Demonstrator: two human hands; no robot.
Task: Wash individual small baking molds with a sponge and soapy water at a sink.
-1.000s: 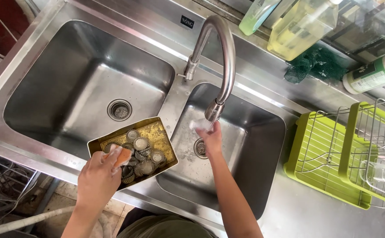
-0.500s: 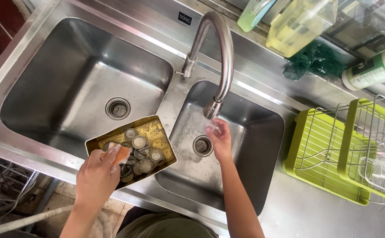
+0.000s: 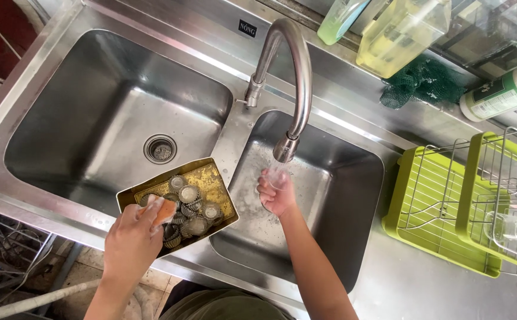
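My left hand point(image 3: 131, 243) grips the near edge of a gold rectangular tray point(image 3: 214, 181) and pinches an orange sponge point(image 3: 165, 210) against it. The tray rests on the divider between the two sink basins. It holds several small fluted metal moulds point(image 3: 188, 194). My right hand point(image 3: 279, 195) is in the right basin, directly under the spout of the curved faucet point(image 3: 299, 77). Its fingers are closed on a small shiny mould point(image 3: 275, 176), and water runs over them.
The left basin point(image 3: 92, 101) has a round drain point(image 3: 160, 148). Two green dish racks point(image 3: 442, 201) with wire inserts sit on the counter at right, one holding a glass point(image 3: 510, 228). Bottles point(image 3: 400, 32) and a green net scrubber point(image 3: 421, 83) line the back ledge.
My right hand has stayed under the spout, shifting only slightly while turning the small mould in the water. My left hand and the tray have kept their place.
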